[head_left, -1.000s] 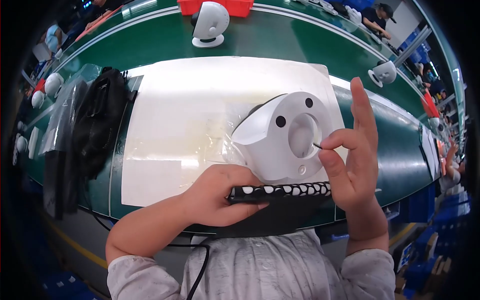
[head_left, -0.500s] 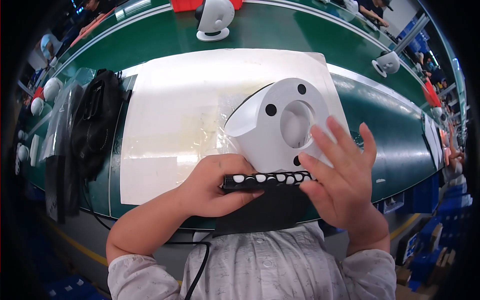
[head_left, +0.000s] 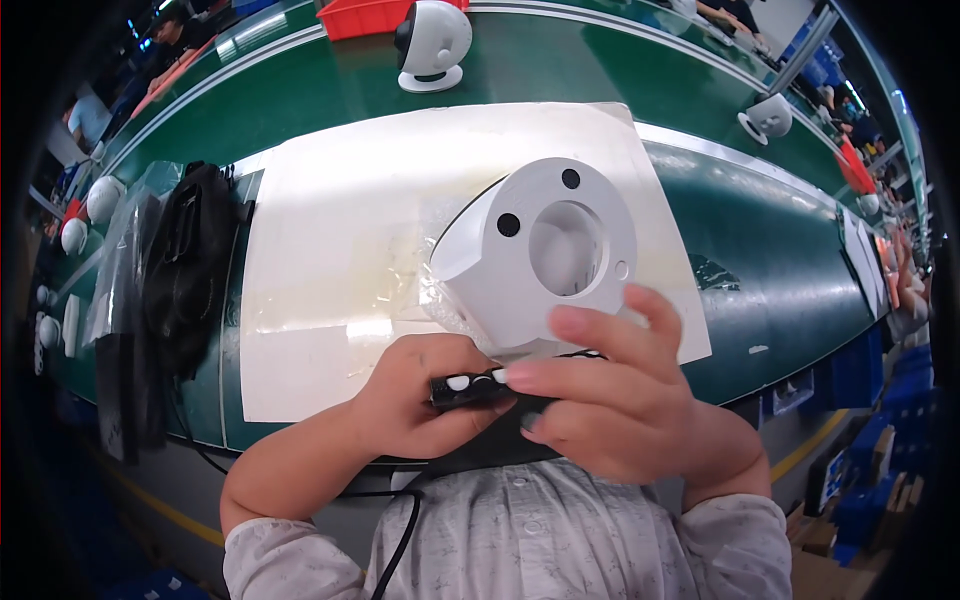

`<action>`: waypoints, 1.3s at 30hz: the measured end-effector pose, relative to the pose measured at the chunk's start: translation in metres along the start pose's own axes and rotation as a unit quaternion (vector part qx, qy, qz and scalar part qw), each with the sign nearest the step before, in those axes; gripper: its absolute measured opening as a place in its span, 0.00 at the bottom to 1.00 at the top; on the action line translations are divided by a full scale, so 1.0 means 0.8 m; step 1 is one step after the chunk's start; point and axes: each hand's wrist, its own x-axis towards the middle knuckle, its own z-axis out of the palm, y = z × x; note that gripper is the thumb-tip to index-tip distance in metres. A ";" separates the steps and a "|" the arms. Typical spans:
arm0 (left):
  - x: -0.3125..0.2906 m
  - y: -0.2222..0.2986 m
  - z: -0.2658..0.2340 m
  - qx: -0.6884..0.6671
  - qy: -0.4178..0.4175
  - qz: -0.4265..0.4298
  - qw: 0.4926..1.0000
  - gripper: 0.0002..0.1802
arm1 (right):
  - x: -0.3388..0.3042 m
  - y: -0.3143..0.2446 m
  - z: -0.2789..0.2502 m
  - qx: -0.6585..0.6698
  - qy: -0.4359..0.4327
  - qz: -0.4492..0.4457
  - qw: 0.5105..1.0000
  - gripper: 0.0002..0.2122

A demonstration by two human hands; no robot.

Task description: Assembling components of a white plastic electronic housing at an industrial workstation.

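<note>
A white rounded device housing (head_left: 470, 250) lies with its flat ring-shaped base (head_left: 617, 215) toward me. Two black round pads (head_left: 508, 224) sit on the base, and a small bare round recess shows at its right. My fingers hide the base's lower edge. My left hand (head_left: 425, 395) is closed on a black sheet of round pads (head_left: 450, 391) with white round spots, held edge-up in front of the housing. My right hand (head_left: 620, 400) has its index finger and thumb at the sheet's right part. A small dark piece shows at the thumb tip; its kind is unclear.
The housing rests on a large white board (head_left: 310, 250) on the green bench. A black pouch (head_left: 190, 260) and clear plastic bags (head_left: 120, 250) lie at left. A finished white device (head_left: 436, 45) and a red bin (head_left: 345, 18) stand at the back.
My right hand has moved left and down from the housing's base to the sheet, its spread fingers drawing in. The sheet has tilted in my left hand. The whole view has shifted slightly.
</note>
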 end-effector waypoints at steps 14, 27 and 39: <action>0.000 -0.008 -0.003 -0.053 -0.020 -0.061 0.997 0.06 | -0.024 0.058 -0.009 0.150 0.107 0.277 0.943 0.05; 0.003 -0.014 0.000 -0.039 -0.007 -0.071 0.997 0.06 | -0.013 0.072 0.000 0.640 0.086 0.465 0.605 0.19; -0.032 -0.030 -0.020 0.037 -0.034 -0.074 0.996 0.20 | -0.004 0.311 0.029 -0.206 0.245 0.241 0.916 0.04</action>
